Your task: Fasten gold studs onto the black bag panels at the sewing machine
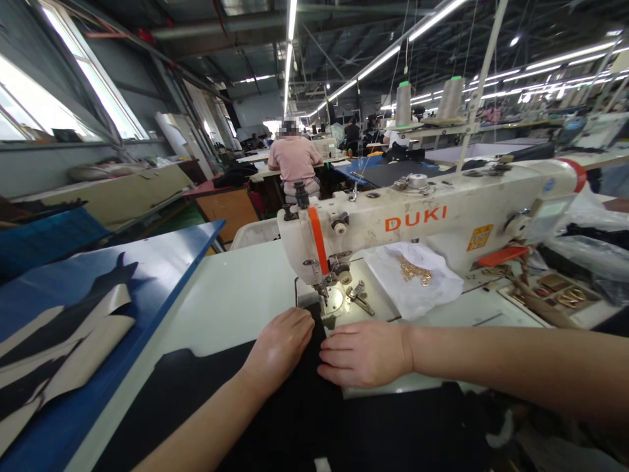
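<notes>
We're on a sewing workshop floor here, a big industrial hall! A sewing machine [432, 213] marked DUKI stands at three o'clock, its pale tabletop [228, 278] stretching toward nine. Thread cones [403, 105] rise at one o'clock, strip lights [381, 62] run beneath a dark metal roof [236, 42], and up at twelve, a person in pink [295, 159] sits at another workstation, with more people beyond!
</notes>
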A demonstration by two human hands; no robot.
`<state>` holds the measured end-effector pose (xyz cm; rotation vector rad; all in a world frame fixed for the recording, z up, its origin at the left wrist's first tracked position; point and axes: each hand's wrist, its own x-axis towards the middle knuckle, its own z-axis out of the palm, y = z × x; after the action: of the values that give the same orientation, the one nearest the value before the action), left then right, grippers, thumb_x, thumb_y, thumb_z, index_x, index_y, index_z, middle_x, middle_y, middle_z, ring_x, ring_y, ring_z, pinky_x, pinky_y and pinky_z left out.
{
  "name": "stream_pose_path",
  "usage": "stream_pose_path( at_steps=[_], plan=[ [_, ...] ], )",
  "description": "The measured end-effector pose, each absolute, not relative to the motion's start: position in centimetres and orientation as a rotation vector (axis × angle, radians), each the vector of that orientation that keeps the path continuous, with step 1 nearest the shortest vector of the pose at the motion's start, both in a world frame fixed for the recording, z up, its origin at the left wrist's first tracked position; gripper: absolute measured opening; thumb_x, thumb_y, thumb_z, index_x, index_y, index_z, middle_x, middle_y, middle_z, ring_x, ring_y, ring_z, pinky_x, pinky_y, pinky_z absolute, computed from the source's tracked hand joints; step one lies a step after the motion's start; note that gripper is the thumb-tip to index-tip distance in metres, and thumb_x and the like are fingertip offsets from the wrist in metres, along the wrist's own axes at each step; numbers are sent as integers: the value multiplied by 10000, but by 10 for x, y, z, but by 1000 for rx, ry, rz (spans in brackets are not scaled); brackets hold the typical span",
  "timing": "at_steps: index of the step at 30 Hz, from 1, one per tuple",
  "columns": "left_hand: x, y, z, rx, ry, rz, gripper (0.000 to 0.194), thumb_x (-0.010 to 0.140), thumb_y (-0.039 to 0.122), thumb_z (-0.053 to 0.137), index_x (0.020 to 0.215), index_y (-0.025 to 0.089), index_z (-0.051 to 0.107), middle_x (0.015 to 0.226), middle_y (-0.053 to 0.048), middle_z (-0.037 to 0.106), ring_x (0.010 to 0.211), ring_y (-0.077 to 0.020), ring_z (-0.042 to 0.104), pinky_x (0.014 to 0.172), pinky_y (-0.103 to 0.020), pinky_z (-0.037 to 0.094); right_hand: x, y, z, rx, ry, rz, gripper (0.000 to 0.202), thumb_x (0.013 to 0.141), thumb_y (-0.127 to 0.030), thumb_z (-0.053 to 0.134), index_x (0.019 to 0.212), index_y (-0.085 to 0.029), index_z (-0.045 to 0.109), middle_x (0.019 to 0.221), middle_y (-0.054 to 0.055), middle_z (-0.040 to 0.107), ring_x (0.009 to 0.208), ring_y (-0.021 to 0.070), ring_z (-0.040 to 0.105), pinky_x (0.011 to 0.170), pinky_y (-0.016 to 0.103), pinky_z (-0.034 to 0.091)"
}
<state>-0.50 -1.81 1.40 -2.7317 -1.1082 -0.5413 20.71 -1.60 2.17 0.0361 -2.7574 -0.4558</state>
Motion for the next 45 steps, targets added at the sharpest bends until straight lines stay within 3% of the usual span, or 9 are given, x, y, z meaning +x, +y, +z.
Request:
stream_pose_path(
  at_steps=[3, 7, 13, 45],
  plan=[
    [-5, -18, 13, -2730, -1101, -547, 258, 927, 146, 352, 808, 186, 578, 778, -34, 594, 767, -169, 564, 732, -304, 499, 206, -17, 20, -51, -2801, -417, 297, 955, -171, 342, 1071, -138, 613, 1016, 74, 672, 896, 173, 586, 822, 292, 412],
    [-6, -18, 12, -2699, -1093, -512, 251, 934, 145, 347, 823, 170, 571, 805, -44, 605, 772, -175, 563, 741, -321, 511, 201, -25, 19, -275, -2872, -222, 262, 903, -301, 487, 1071, -135, 599, 1038, 83, 651, 937, 208, 567, 820, 323, 432],
    [-4, -19, 12, -2683, -984, -487, 238, 937, 159, 355, 830, 161, 568, 822, -55, 607, 774, -188, 564, 746, -342, 526, 196, -41, 16, -486, -2836, -109, 252, 888, -208, 481, 1097, -110, 580, 1092, 127, 636, 975, 220, 565, 762, 321, 464],
    [-3, -11, 5, -2628, -875, -590, 259, 951, 162, 338, 932, 115, 592, 900, -78, 646, 863, -189, 591, 805, -336, 537, 199, -38, 6, -484, -2791, 18, 262, 917, -307, 455, 1061, -122, 570, 1082, 117, 628, 999, 211, 549, 795, 324, 449]
  ],
)
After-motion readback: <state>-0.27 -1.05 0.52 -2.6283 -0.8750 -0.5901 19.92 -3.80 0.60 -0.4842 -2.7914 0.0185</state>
